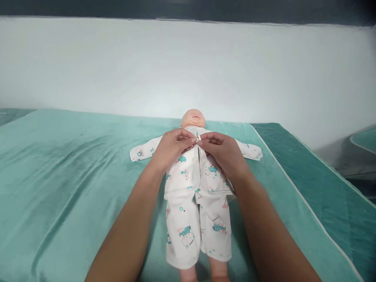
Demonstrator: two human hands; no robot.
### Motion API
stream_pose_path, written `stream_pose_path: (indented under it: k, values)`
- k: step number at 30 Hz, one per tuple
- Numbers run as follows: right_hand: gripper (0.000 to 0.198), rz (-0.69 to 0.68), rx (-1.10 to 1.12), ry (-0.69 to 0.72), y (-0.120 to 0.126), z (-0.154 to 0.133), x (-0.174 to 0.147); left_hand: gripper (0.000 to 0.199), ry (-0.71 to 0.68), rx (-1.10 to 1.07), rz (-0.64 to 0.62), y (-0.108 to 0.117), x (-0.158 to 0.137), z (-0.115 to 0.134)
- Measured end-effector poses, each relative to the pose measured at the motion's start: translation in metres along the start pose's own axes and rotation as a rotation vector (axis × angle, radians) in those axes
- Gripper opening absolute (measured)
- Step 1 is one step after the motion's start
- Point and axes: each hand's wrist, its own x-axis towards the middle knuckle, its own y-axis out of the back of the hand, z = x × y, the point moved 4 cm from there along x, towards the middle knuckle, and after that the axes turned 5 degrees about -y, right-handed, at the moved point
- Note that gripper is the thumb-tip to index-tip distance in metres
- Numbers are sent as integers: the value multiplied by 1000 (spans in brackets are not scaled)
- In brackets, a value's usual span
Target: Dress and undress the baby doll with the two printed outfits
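Note:
A baby doll (193,118) lies on its back, head away from me, arms spread out. It wears a white long-sleeved shirt (183,178) and white trousers (183,239), both with a teal and pink animal print. At the upper chest my left hand (178,145) pinches the shirt's front edge by a small pale button. My right hand (219,147) pinches the opposite edge, its fingertips almost meeting the left ones. Below my fingers the shirt front hangs apart along a narrow gap, with another button (196,159) showing on the left side.
A light teal sheet (73,188) with creases on the left covers the bed. Darker teal cloth (317,184) with a pale edging lies along the right. A white wall (188,58) rises behind the doll's head. A rounded teal surface (366,139) shows at far right.

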Motion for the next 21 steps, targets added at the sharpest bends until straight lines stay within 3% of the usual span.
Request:
stream_pose_path:
  k: [7,15,21]
  values:
    - [20,58,-270,86,-6,-7,-3,19,-1,16,22,-2,-2,3]
    - [8,169,-661,326,-17,-11,-7,22,28,154,2,-2,-6,7]
    - [27,142,-816,380,-25,-11,-13,21,80,124,42,-2,-8,6]
